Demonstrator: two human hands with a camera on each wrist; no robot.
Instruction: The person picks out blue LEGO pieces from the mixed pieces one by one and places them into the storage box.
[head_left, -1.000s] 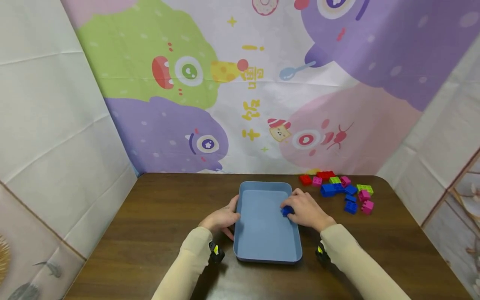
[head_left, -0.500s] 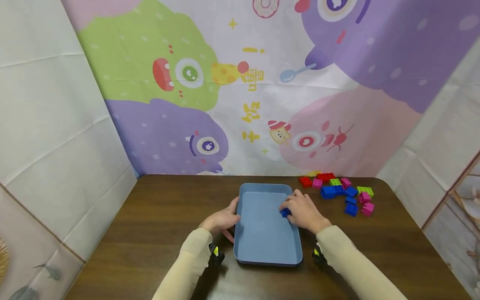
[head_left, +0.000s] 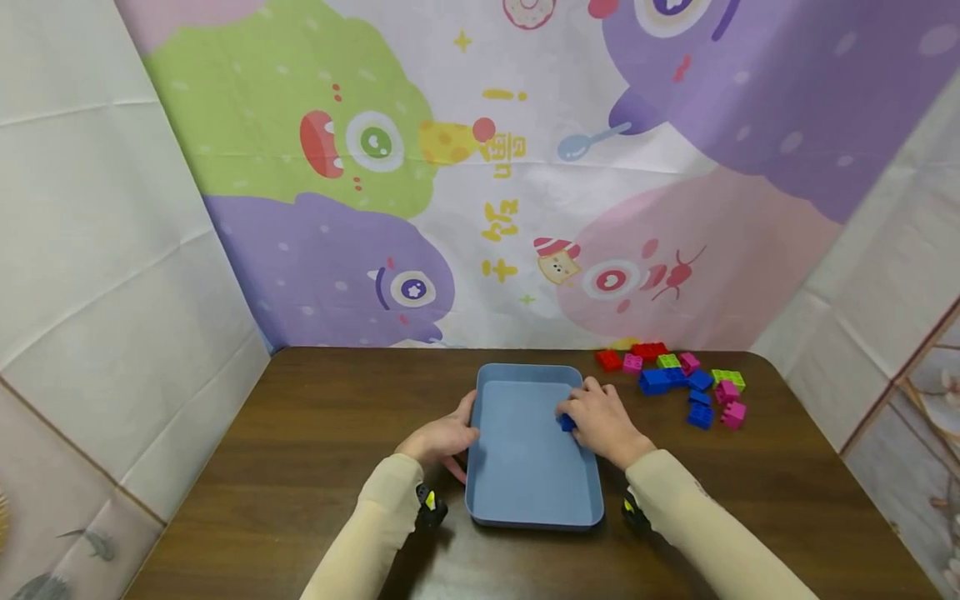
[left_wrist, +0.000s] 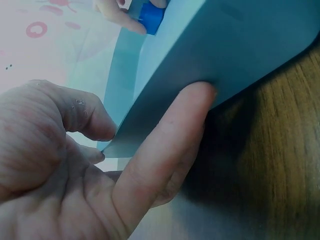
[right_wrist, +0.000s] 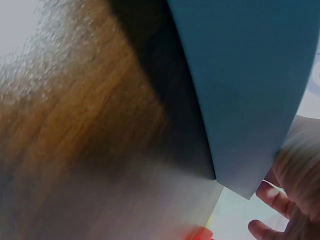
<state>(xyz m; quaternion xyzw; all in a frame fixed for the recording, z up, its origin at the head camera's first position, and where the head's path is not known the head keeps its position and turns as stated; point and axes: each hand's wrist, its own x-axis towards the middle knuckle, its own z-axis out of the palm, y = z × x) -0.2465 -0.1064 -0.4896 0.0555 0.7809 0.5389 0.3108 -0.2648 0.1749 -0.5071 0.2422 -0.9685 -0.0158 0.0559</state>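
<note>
A blue-grey tray (head_left: 532, 492) lies on the table in the head view. My left hand (head_left: 438, 437) rests against its left side. One straight finger touches the outer wall (left_wrist: 220, 65) in the left wrist view, and a bent digit meets the rim. Over the tray's right side, my right hand (head_left: 600, 421) pinches a blue toy building brick (head_left: 567, 423) inside the tray. That blue brick (left_wrist: 152, 19) also shows between fingertips in the left wrist view. The right wrist view has part of my right hand (right_wrist: 297, 185) beyond the tray's wall (right_wrist: 240, 90), with the brick hidden.
Several loose bricks lie at the back right of the brown table (head_left: 337, 417): a red brick (head_left: 609, 360), a blue brick (head_left: 655, 382), a green brick (head_left: 727, 380) and a pink brick (head_left: 733, 415) among them. A printed cloth (head_left: 510, 317) hangs behind the table.
My right hand has shifted slightly left within the tray, the blue brick moving with it. My left hand and the tray stay in place.
</note>
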